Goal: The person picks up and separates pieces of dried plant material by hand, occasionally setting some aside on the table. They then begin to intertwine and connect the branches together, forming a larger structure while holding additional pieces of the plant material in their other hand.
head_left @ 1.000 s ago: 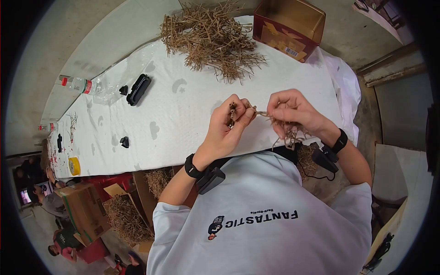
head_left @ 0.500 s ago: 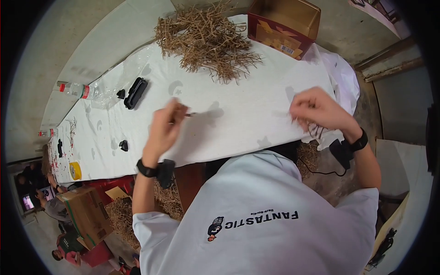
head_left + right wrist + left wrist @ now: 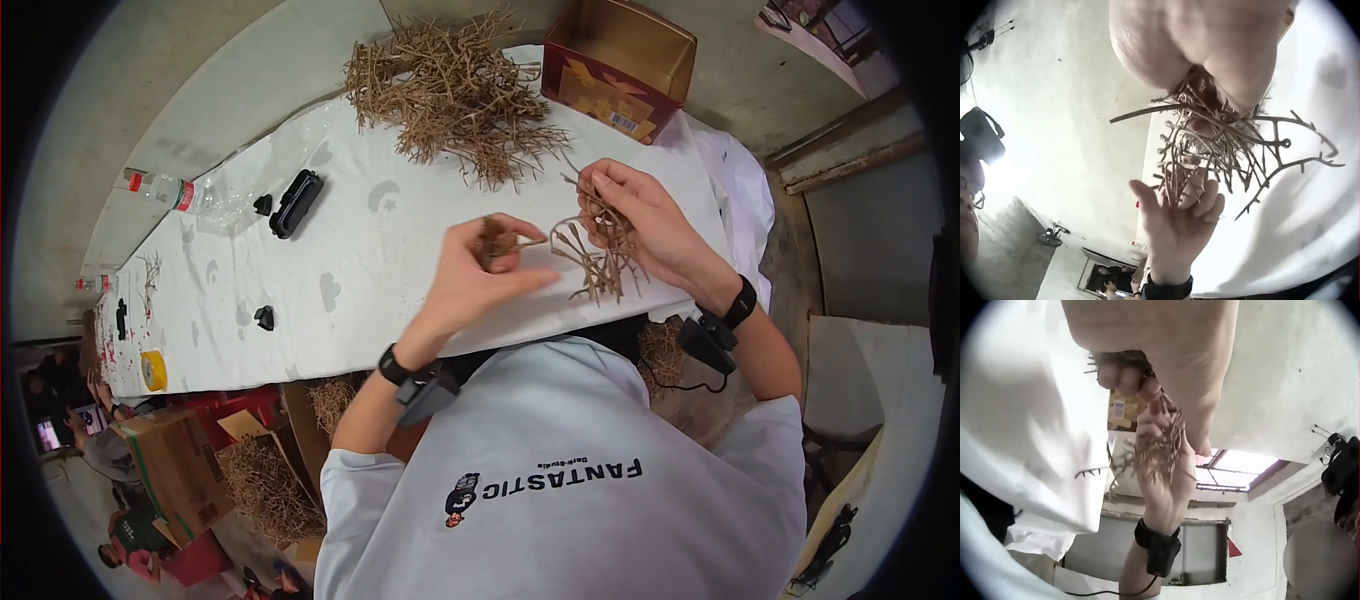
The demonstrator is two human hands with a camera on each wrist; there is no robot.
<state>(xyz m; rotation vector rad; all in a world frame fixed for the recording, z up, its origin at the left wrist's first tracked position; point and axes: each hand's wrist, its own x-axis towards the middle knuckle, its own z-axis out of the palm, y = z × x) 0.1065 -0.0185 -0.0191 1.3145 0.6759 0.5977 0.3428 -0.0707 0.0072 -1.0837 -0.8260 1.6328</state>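
Observation:
Over the table's front edge, my left hand (image 3: 465, 285) curls its fingers round a small bundle of dry brown twigs (image 3: 495, 245), its thumb stretched out straight. Facing it, my right hand (image 3: 655, 230) grips a looser bunch of branching twigs (image 3: 598, 268), whose forked ends stick out toward the left hand. The right wrist view shows this tangled bunch (image 3: 1210, 140) hanging below the right palm, with the left hand (image 3: 1179, 234) behind it, fingers bent. In the left wrist view the left fingertips (image 3: 1129, 381) fold over their bundle.
A big heap of twigs (image 3: 450, 100) lies at the table's back, beside an open red-and-gold box (image 3: 610, 100). Leftward on the white cloth (image 3: 400, 260) are a black case (image 3: 296, 204), a yellow tape roll (image 3: 153, 370) and a bottle (image 3: 165, 190). Twig-filled cartons (image 3: 180, 470) stand below.
The hands were together, moved apart to left and right, and are now close again. The left thumb has lifted away from its twigs; the right hand's bunch is now higher over the cloth.

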